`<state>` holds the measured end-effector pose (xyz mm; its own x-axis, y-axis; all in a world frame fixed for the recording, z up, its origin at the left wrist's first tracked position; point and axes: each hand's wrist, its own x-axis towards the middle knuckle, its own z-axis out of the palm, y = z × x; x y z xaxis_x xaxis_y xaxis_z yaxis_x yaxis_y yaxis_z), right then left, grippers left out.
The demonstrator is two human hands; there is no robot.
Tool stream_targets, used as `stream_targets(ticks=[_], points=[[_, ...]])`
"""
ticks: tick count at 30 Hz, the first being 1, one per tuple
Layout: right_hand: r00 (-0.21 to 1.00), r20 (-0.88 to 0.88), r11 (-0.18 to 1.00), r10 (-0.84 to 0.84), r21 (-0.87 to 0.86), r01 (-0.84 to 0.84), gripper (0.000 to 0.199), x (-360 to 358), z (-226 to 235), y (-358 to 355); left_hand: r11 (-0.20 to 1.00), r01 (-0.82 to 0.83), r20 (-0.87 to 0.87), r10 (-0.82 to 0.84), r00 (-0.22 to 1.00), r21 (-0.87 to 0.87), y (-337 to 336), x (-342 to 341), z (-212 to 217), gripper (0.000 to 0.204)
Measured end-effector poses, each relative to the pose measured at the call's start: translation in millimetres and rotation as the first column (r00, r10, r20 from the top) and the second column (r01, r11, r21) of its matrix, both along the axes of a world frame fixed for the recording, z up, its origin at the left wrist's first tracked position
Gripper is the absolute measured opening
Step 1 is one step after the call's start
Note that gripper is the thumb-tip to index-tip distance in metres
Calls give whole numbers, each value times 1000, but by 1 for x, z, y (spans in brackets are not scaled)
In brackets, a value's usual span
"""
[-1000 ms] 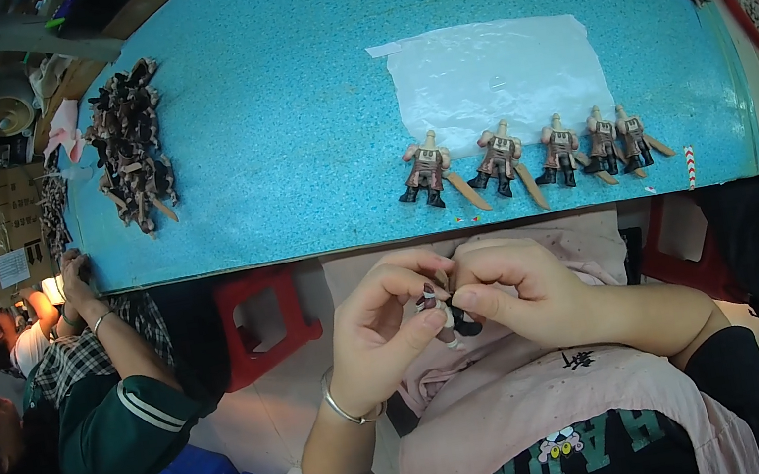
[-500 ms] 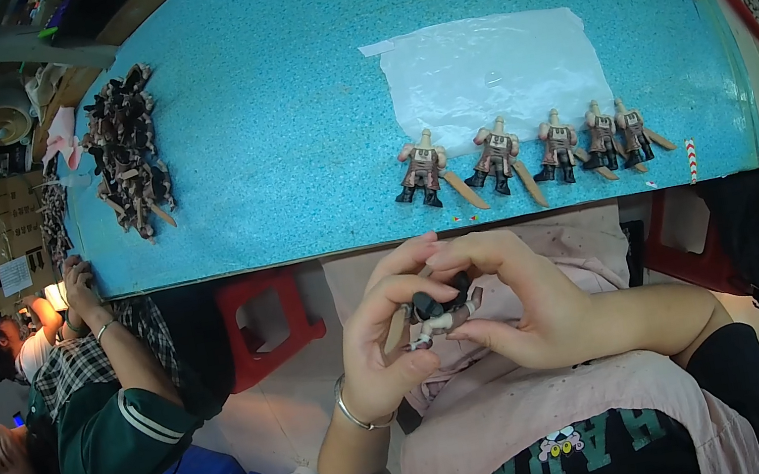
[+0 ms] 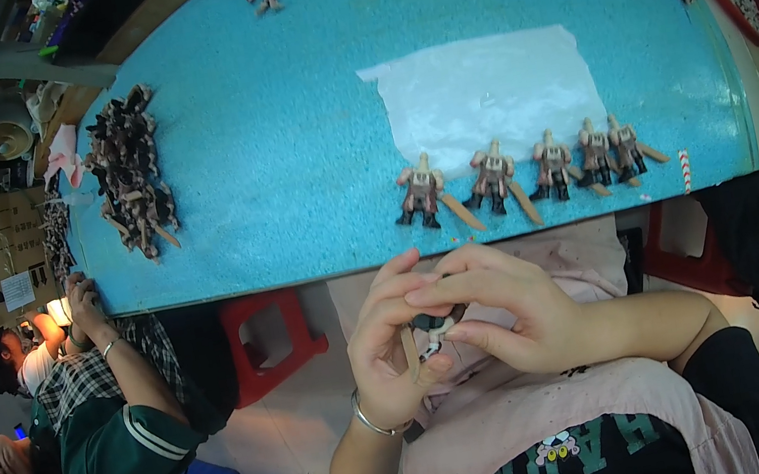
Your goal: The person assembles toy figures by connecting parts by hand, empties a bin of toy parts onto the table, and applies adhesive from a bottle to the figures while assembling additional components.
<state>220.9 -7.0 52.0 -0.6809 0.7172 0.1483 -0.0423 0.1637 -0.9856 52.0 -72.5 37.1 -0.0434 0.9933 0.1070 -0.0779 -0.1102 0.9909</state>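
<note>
Hands: both met low in the middle of the frame, below the near edge of the table (image 3: pixel 285 152), closed together around one small toy figure (image 3: pixel 433 326).
Left hand (image 3: pixel 389 356): fingers curled narrowly, thumb and fingertips pinched on the figure's lower part; a thin bracelet (image 3: pixel 371 424) circled the wrist.
Right hand (image 3: pixel 503 317): lay over the figure from the right, fingers bent and pressed on its dark top, so most of it was hidden.
Figure's place: held in the air over the person's lap, against the pink apron (image 3: pixel 570 416), well apart from the table.
Change from half a second earlier: the hands had stayed clasped on the figure at much the same spot; the left fingers had spread a little less, and the right hand covered more of the toy. A second earlier the fingertips had only met around it.
Figure's axis: a tan, stick-like part (image 3: pixel 411 352) ran roughly up and down beside the left palm; which way the body faced could not be told.
Table: five finished figures (image 3: pixel 529 170) stood in a row near the front edge, just below a clear plastic sheet (image 3: pixel 486 94); a dark heap of figures (image 3: pixel 129 178) lay at upper left.
Others: a person in a plaid shirt (image 3: pixel 96 405) sat at lower left.
</note>
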Motion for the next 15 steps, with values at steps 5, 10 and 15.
stream_targets(ticks=[5, 10, 15], points=[[999, 12, 999, -38, 4, 38, 42, 3, 10, 15, 995, -97, -42, 97, 994, -18, 5, -10, -5, 43], [976, 195, 961, -95, 276, 38, 29, 10, 35, 84, 963, -269, -44, 269, 962, 5, 13, -37, -6, 44], [863, 395, 875, -315, 473, 103, 21, -42, 25, 215, 933, -359, -59, 360, 931, 33, 17, -65, -11, 41]])
